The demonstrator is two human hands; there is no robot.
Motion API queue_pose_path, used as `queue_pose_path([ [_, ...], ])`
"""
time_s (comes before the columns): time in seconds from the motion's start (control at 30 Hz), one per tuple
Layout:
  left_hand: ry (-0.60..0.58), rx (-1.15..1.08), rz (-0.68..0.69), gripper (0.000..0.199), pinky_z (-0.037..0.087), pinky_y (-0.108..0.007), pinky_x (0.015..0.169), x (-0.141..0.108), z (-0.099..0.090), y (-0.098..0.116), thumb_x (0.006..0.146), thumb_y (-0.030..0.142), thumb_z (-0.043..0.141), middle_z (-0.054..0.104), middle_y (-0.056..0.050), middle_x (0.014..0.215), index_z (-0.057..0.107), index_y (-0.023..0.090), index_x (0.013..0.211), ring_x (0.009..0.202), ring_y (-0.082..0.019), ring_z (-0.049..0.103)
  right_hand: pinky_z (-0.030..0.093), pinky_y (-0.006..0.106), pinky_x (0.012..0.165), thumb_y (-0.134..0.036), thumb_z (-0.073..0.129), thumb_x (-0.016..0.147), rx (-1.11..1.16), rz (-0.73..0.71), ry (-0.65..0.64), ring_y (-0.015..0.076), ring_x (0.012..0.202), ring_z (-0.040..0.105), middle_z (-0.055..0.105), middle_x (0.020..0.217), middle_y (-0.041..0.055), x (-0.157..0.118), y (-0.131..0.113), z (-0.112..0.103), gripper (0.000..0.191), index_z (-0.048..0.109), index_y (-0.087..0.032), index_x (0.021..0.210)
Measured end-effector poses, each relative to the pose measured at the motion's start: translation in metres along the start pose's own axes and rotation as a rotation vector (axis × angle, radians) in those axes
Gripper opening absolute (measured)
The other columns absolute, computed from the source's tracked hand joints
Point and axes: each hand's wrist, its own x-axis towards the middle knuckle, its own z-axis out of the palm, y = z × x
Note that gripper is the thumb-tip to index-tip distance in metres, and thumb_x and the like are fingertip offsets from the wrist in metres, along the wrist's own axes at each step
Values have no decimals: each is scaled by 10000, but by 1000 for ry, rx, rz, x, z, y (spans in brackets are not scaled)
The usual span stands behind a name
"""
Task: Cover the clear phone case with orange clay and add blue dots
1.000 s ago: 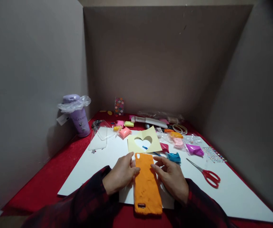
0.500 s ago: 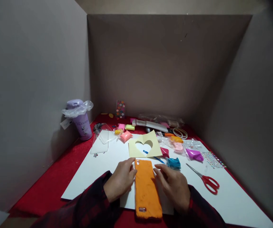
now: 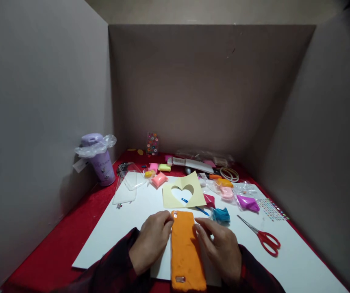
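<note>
An orange clay-covered phone case [image 3: 186,248] lies lengthwise in front of me, with a small cut-out at its top left and another near its bottom. My left hand [image 3: 154,237] is closed at the upper left edge, thumb and forefinger pressed on the rim. On the opposite side, my right hand [image 3: 220,246] has its thumb and forefinger closed at the upper right edge; its other fingers are curled under. Just beyond the case is a folded cream paper [image 3: 170,197] with a heart-shaped hole, a blue tool [image 3: 203,211] partly beneath it.
Red-handled scissors [image 3: 268,240] lie on the white board [image 3: 101,240] at right. Nearby are a teal clay packet [image 3: 221,215], a purple packet [image 3: 248,203] and a gem sheet [image 3: 272,209]. Clear cases [image 3: 125,189] lie at left, beside a lilac cup [image 3: 101,165].
The whole scene sits slightly lower and further left as my head tilts. Both hands stay at the case's upper edges, with my right fingertips a little closer to the rim.
</note>
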Motion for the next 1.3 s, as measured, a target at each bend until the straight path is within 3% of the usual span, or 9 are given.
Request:
queue_pose_path([
  [0.3,20,-30,-46,308,261,-242,533,5,1,-1,876,381,286,422,34,584,365,207,635,561,-127,376,387,266,531,-324,489,844,208,-7,161,157,516,503,548,577,5,-4,-26,-13,212,537,-206,675],
  [0.53,-23,-83,46,291,253,-232,505,9,-15,26,825,385,436,386,49,554,395,193,610,534,-105,348,390,260,498,-396,539,814,298,141,157,155,525,506,549,575,-7,7,-23,-73,232,520,-213,671],
  [0.67,25,-164,127,192,287,-224,537,18,-22,44,809,282,473,432,44,599,430,191,646,572,-105,389,418,264,549,-404,564,798,281,173,352,154,565,532,578,609,4,32,-6,-107,225,552,-200,706],
  [0.73,57,-202,153,191,295,-223,544,25,-20,46,815,262,458,422,42,595,426,191,641,572,-106,385,418,258,519,-418,549,803,260,168,364,150,543,534,582,599,7,46,3,-113,241,556,-194,716],
  [0.93,146,-232,177,286,305,-234,546,40,1,23,859,339,384,411,40,555,416,190,617,539,-111,401,394,254,484,-466,436,831,-20,153,341,158,515,555,619,600,30,84,37,-102,345,587,-181,707],
  [1.07,194,-271,158,222,323,-236,545,40,8,8,866,315,362,412,41,576,480,186,728,539,-113,406,395,263,540,-383,486,791,-112,91,207,174,576,571,629,614,22,95,57,-86,260,608,-199,655],
  [1.17,268,-311,156,146,351,-237,581,41,7,2,837,217,371,460,26,648,512,181,848,598,-120,444,412,293,611,-298,489,765,-163,49,119,198,660,588,657,710,34,95,67,-74,182,644,-208,732],
  [1.3,358,-377,170,177,367,-237,607,44,5,-8,782,124,353,502,9,691,522,178,774,654,-124,472,425,320,756,-238,509,724,-178,-44,-28,221,860,583,653,891,56,91,71,-57,187,655,-201,834],
])
